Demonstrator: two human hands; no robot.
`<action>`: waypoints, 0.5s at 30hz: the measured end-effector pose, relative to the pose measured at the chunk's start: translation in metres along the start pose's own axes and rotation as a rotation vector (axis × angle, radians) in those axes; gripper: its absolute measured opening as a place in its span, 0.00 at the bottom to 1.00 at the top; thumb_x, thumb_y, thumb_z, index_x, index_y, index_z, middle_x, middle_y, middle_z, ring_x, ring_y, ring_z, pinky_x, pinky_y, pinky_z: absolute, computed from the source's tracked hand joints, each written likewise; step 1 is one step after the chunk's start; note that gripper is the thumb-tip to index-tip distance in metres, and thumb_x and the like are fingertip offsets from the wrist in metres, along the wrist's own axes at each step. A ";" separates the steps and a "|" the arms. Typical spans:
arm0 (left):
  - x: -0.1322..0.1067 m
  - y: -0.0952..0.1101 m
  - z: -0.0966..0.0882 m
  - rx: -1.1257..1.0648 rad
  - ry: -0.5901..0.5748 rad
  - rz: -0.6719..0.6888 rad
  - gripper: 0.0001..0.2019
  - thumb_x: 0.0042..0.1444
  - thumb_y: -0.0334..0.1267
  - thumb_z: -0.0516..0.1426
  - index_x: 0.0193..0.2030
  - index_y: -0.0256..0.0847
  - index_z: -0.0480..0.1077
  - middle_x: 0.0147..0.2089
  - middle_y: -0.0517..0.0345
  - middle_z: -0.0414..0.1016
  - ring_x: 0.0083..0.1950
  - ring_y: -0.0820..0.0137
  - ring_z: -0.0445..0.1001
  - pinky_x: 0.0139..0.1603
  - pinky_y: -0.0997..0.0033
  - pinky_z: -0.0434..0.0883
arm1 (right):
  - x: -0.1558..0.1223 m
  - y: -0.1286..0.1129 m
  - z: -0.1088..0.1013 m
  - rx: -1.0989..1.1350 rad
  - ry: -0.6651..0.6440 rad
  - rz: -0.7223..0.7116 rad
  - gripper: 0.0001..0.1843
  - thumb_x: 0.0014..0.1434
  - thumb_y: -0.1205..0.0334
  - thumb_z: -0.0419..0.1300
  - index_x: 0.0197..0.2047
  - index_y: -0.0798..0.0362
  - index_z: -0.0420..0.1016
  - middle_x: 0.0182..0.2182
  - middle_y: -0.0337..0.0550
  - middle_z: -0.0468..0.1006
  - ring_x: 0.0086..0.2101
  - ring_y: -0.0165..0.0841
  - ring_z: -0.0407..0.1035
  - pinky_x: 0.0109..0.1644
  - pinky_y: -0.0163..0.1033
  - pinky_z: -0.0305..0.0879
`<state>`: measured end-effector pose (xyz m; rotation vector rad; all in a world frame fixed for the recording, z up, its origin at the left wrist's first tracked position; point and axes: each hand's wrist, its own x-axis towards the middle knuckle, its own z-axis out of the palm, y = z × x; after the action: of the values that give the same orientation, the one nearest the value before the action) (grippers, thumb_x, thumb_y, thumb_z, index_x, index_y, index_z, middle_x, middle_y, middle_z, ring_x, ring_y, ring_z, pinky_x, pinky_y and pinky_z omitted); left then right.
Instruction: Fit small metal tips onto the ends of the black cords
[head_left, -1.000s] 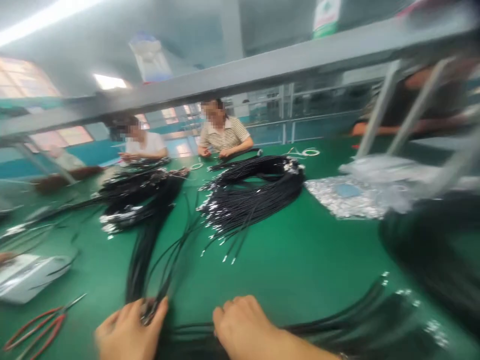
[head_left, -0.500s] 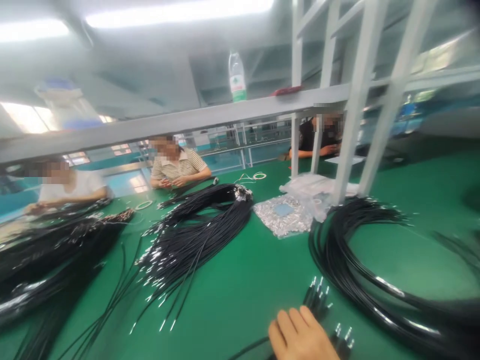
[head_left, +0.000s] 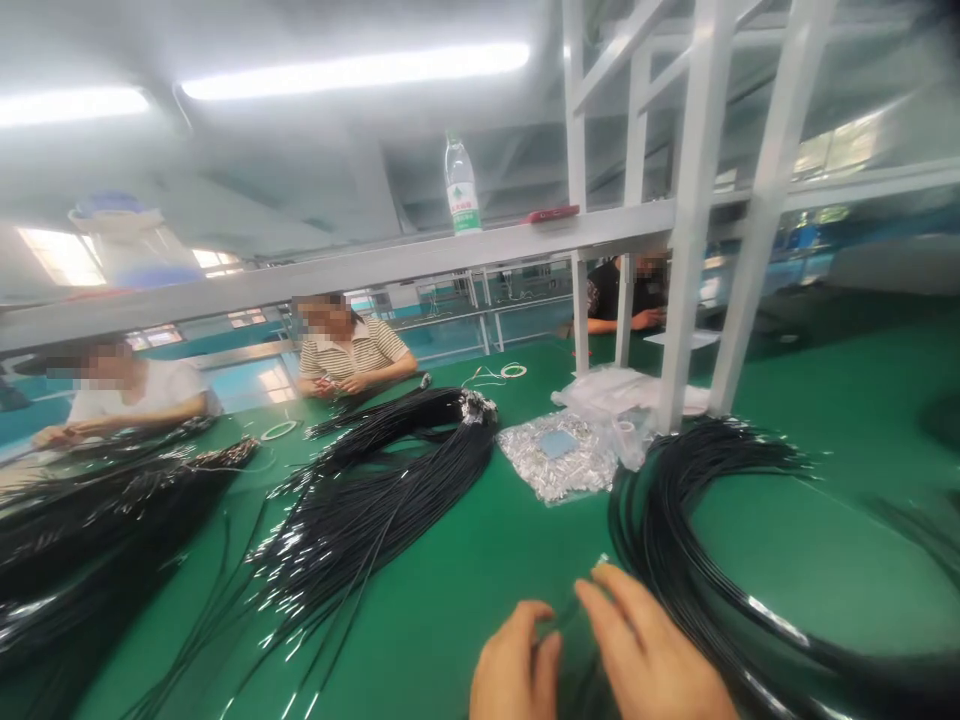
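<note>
My left hand (head_left: 514, 668) and my right hand (head_left: 651, 655) sit close together at the bottom edge, over the green table (head_left: 465, 600). Between them runs a blurred bunch of black cables (head_left: 574, 640), with one silver tip showing by my right fingertips. My left hand is curled against the bunch. My right hand's fingers and thumb close round the cable ends, next to a big coil of black cables (head_left: 675, 520) that loops off to the right.
A long bundle of black cables with silver tips (head_left: 375, 500) lies at centre, and another pile (head_left: 90, 530) at left. A bag of small silver parts (head_left: 559, 460) and clear plastic bags (head_left: 622, 395) lie by white frame posts (head_left: 682, 250). A bottle (head_left: 463, 185) stands on the shelf. Three people work across the table.
The view swung right, from the left piles and scissors to the big coil. My left hand left the picture and has come back beside my right, which moved onto the coil's cable ends.
</note>
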<state>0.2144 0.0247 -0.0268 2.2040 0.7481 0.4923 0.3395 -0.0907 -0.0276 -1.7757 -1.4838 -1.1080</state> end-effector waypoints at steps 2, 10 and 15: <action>0.009 -0.003 -0.003 -0.052 0.113 -0.011 0.15 0.60 0.44 0.48 0.43 0.44 0.74 0.41 0.53 0.79 0.41 0.63 0.76 0.45 0.68 0.69 | 0.007 0.022 0.009 0.119 -0.152 0.195 0.14 0.63 0.70 0.48 0.47 0.56 0.72 0.40 0.50 0.77 0.38 0.36 0.73 0.40 0.37 0.70; 0.019 -0.049 0.021 -0.146 0.217 -0.012 0.19 0.61 0.51 0.43 0.31 0.42 0.67 0.21 0.62 0.63 0.24 0.70 0.63 0.29 0.73 0.62 | 0.060 0.063 0.100 0.137 -0.714 0.640 0.18 0.62 0.77 0.45 0.43 0.60 0.75 0.40 0.52 0.77 0.44 0.38 0.72 0.46 0.38 0.63; 0.022 -0.050 0.027 -0.180 0.238 -0.052 0.19 0.61 0.51 0.44 0.28 0.42 0.66 0.20 0.63 0.62 0.24 0.71 0.61 0.27 0.73 0.60 | 0.072 0.062 0.130 0.041 -0.780 0.693 0.17 0.65 0.73 0.44 0.43 0.63 0.74 0.41 0.56 0.76 0.43 0.39 0.72 0.46 0.42 0.63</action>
<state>0.2275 0.0521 -0.0798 1.9754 0.8476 0.7742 0.4336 0.0402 -0.0252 -2.5507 -1.0540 -0.0191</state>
